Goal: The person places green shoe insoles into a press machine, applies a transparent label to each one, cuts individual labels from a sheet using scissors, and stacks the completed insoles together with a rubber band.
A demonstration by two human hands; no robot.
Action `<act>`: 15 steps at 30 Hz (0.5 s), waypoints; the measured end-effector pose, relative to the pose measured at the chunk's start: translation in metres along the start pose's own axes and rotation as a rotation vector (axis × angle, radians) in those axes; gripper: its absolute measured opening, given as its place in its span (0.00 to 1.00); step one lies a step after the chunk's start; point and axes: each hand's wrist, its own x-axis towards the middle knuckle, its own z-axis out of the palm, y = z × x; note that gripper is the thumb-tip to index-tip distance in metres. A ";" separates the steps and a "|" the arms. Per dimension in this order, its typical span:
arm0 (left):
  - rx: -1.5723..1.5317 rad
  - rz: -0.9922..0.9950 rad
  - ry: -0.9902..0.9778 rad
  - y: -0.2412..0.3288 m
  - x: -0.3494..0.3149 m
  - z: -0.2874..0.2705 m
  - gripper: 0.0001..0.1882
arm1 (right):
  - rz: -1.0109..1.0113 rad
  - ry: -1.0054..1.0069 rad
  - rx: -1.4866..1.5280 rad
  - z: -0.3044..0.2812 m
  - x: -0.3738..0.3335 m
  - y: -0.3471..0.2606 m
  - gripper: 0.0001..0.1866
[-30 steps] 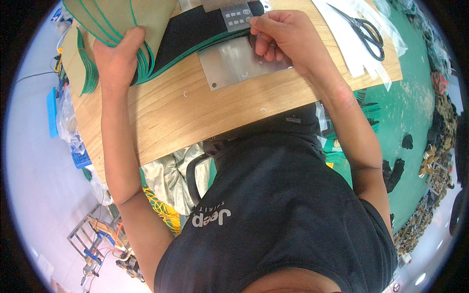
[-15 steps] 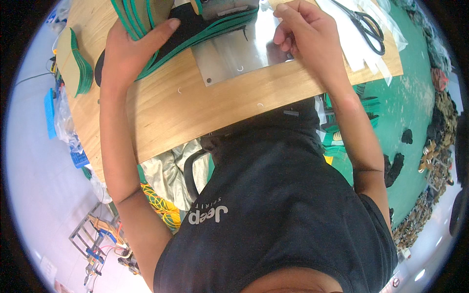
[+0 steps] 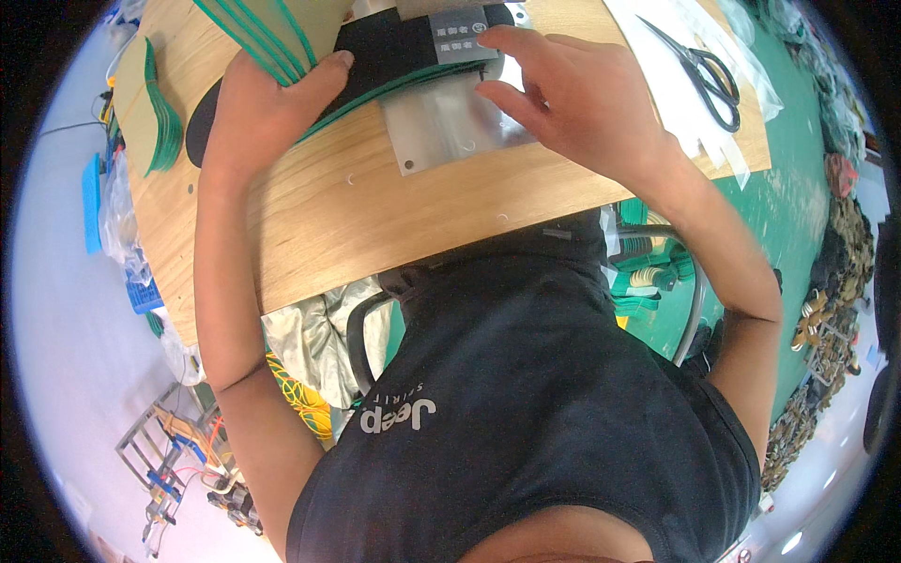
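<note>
My left hand (image 3: 267, 117) is closed around several green-edged insoles (image 3: 272, 33) with beige faces, their edges fanned apart. Under them, at the table's far side, lies a stack of black-topped insoles (image 3: 371, 61) with green edges. A grey printed label (image 3: 457, 36) sits on the top black insole toward its right end. My right hand (image 3: 587, 103) is open, with thumb and index finger apart. Its index fingertip reaches the label's right edge, while the thumb hovers over a translucent plastic sheet (image 3: 427, 131) partly beneath the stack.
Another green-edged insole stack (image 3: 160, 108) stands at the wooden table's (image 3: 319, 225) left side. Black-handled scissors (image 3: 709, 80) lie on white sheets (image 3: 657, 66) at right. More insoles (image 3: 648, 277) are below the table's right edge. A chair frame (image 3: 693, 310) stands beside me.
My right hand has gone from curled fingers to a spread thumb and index finger, moving left over the stack. The grey label now shows. My left hand keeps its insoles.
</note>
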 end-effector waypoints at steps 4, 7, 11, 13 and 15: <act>0.167 -0.103 -0.109 0.005 -0.001 -0.001 0.26 | -0.113 0.012 -0.060 0.007 0.015 0.003 0.10; 0.144 0.007 -0.097 0.004 -0.001 0.001 0.29 | -0.139 0.068 -0.048 0.004 0.022 0.007 0.07; 0.240 0.154 -0.023 -0.005 -0.003 0.004 0.27 | 0.026 0.110 0.155 -0.033 0.028 -0.004 0.05; 0.266 0.162 -0.011 -0.005 -0.003 0.006 0.27 | 0.174 0.182 0.302 -0.049 0.013 -0.011 0.05; 0.294 0.152 0.003 -0.001 -0.004 0.007 0.27 | 0.454 0.167 0.379 -0.069 -0.005 -0.022 0.06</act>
